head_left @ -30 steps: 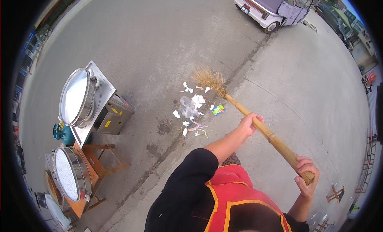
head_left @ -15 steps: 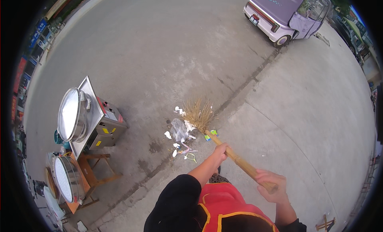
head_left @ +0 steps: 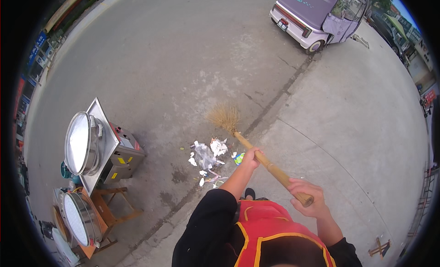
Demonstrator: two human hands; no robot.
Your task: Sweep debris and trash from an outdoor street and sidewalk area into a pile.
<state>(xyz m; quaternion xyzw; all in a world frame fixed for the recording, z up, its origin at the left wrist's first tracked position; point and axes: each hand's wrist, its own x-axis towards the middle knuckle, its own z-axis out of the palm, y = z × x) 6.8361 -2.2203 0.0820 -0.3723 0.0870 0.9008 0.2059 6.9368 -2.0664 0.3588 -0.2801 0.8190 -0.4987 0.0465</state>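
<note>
Broom (head_left: 256, 154) is gripped by both hands, left hand (head_left: 250, 158) closed mid-handle, right hand (head_left: 306, 199) closed at the handle's end; its bristles are set on concrete just beyond a litter pile (head_left: 207, 158); steamer pots (head_left: 82, 143) are seen far left.

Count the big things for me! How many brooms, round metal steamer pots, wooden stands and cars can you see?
Brooms: 1, the straw broom held by the left hand and the right hand.
Round metal steamer pots: 2.
Wooden stands: 1.
Cars: 1, pale purple.
Total: 5.
</note>
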